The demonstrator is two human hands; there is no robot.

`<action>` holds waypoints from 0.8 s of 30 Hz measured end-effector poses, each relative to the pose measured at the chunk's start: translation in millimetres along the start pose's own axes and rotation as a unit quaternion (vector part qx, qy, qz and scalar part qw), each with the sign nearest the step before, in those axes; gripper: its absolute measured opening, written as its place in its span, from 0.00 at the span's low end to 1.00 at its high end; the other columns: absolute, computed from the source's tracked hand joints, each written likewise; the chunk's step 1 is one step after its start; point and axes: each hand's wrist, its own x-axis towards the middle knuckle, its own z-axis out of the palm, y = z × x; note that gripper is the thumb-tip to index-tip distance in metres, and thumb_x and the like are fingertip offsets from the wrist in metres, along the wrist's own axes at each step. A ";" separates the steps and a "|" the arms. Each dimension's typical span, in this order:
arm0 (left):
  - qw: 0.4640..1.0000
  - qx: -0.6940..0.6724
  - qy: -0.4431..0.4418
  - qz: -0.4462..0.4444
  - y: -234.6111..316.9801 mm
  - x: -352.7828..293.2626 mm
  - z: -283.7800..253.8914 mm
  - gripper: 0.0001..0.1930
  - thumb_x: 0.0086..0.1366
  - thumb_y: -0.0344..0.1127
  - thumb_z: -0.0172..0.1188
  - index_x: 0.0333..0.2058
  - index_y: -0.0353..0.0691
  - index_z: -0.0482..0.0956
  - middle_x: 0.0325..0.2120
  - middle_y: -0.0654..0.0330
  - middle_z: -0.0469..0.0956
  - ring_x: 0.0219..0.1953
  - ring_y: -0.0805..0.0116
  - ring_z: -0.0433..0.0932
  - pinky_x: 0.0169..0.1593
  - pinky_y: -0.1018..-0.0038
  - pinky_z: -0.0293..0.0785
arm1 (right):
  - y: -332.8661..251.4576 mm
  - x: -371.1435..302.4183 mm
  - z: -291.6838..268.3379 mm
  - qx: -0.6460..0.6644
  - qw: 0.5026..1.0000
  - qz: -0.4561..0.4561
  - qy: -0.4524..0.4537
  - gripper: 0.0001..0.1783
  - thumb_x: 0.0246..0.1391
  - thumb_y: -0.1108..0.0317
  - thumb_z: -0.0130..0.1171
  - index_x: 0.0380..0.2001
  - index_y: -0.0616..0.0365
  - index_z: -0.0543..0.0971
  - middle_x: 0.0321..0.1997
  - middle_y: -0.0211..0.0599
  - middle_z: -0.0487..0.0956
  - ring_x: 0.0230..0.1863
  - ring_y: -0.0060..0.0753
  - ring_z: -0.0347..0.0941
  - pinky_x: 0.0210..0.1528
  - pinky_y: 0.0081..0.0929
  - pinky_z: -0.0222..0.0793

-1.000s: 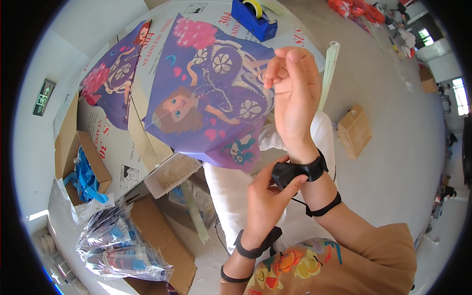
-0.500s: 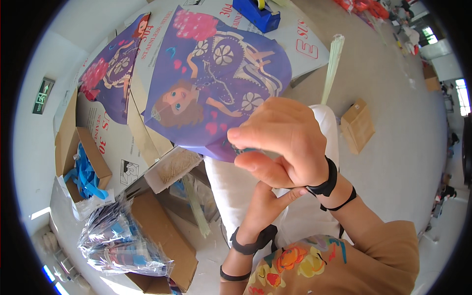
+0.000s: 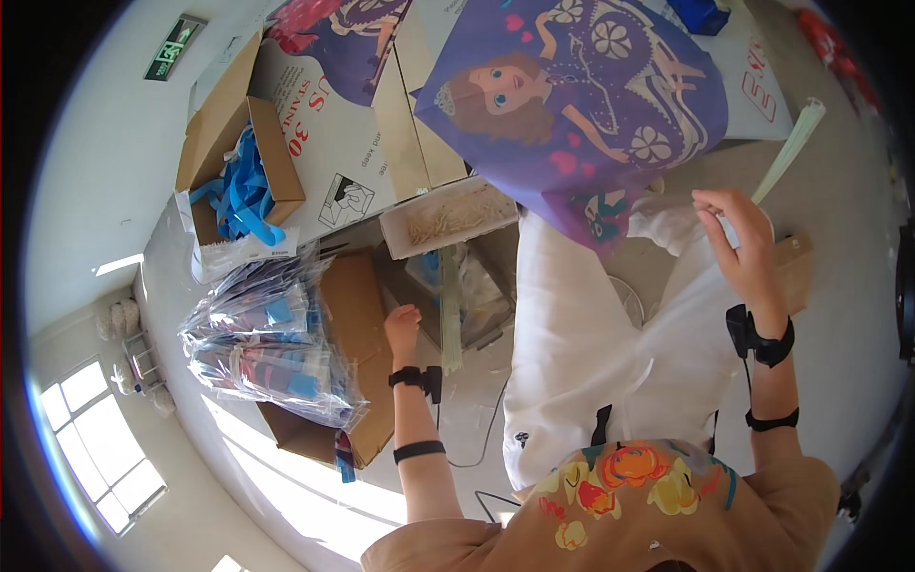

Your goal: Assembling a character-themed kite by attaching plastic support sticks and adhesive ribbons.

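My left hand (image 3: pixel 402 330) is held low at the left, beside the open brown carton (image 3: pixel 359 310). Its fingers are curled in, and anything inside them is hidden. At the right, over my white trousers (image 3: pixel 562 353), my right hand (image 3: pixel 745 238) is stretched out with thumb and fingers apart, holding nothing. Ahead lies a purple kite-like sheet (image 3: pixel 596 95) printed with a cartoon princess; its lower tip hangs over my lap. The right fingertips are near its right edge, apart from it. A white tray (image 3: pixel 456 244) of small pale sticks stands in front of the left hand.
A second purple sheet (image 3: pixel 348 62) lies on the cardboard work surface (image 3: pixel 381 162). Blue strips (image 3: pixel 243 186) fill a small box at left; plastic-wrapped packages (image 3: pixel 276 343) lie below. Pale rods (image 3: pixel 789 151) stick out at right, near a blue tape dispenser (image 3: pixel 701 16) and brown box (image 3: pixel 795 272).
My hands were together over my lap; now they are wide apart, left hand to the left, right hand to the right. The view has swung, shifting the sheet toward the upper right.
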 end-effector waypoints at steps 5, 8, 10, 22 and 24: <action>0.931 0.362 -0.016 0.033 -74.1 2.7 58.2 0.20 0.55 0.31 0.64 0.46 0.29 0.77 0.41 0.44 0.81 0.45 0.46 0.80 0.46 0.56 0.78 | 1.5 -24.3 1.1 -0.081 0.995 0.005 -0.062 0.09 0.55 0.78 0.59 0.40 0.62 0.78 0.33 0.40 0.79 0.33 0.38 0.75 0.36 0.30 0.69; 0.889 0.447 -0.050 -0.085 -47.2 -19.8 102.6 0.18 0.56 0.34 0.64 0.44 0.33 0.78 0.45 0.40 0.79 0.47 0.41 0.78 0.50 0.52 0.77 | 6.1 -45.4 -15.3 -0.117 0.988 0.051 -0.091 0.09 0.55 0.78 0.58 0.40 0.62 0.77 0.32 0.40 0.79 0.32 0.38 0.75 0.35 0.30 0.68; 0.864 0.491 -0.038 -0.105 -55.5 -29.0 107.0 0.15 0.55 0.32 0.65 0.42 0.38 0.79 0.41 0.45 0.81 0.46 0.45 0.81 0.45 0.53 0.80 | 9.9 -54.8 -21.7 -0.129 0.985 0.063 -0.095 0.08 0.55 0.79 0.58 0.40 0.62 0.77 0.31 0.39 0.78 0.31 0.38 0.74 0.35 0.30 0.68; 0.870 0.479 -0.017 -0.117 -96.3 -19.4 92.4 0.10 0.55 0.37 0.66 0.34 0.39 0.83 0.36 0.45 0.83 0.41 0.45 0.83 0.40 0.54 0.81 | -11.9 -37.6 -13.7 -0.156 0.978 0.061 -0.125 0.09 0.56 0.80 0.57 0.41 0.64 0.77 0.31 0.40 0.78 0.31 0.39 0.73 0.36 0.31 0.67; 0.879 0.464 -0.016 -0.112 -98.3 -18.5 85.7 0.10 0.56 0.38 0.65 0.33 0.38 0.84 0.35 0.44 0.83 0.41 0.43 0.82 0.40 0.54 0.81 | -14.2 -33.3 -11.2 -0.148 0.981 0.041 -0.123 0.09 0.55 0.80 0.57 0.41 0.64 0.77 0.31 0.40 0.78 0.31 0.39 0.73 0.35 0.31 0.67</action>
